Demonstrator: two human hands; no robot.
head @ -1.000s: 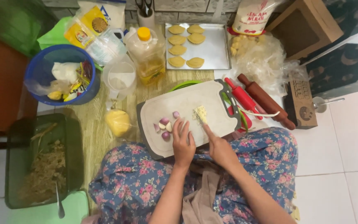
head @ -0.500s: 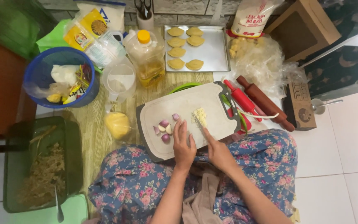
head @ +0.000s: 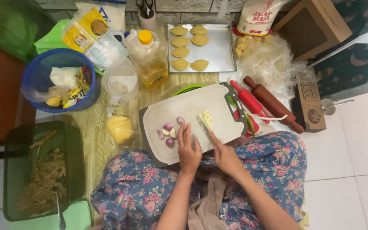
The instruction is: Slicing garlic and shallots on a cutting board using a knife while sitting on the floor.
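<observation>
Both hands are resting on the white cutting board [head: 192, 117]. Left hand [head: 188, 147] is lying flat, fingers loosely spread, pinching nothing, just beside the peeled shallots [head: 169, 131] at its 10 o'clock. Right hand [head: 223, 154] is pointing its index finger toward the chopped garlic pile [head: 205, 119] at 11 o'clock; grip cannot be told.
</observation>
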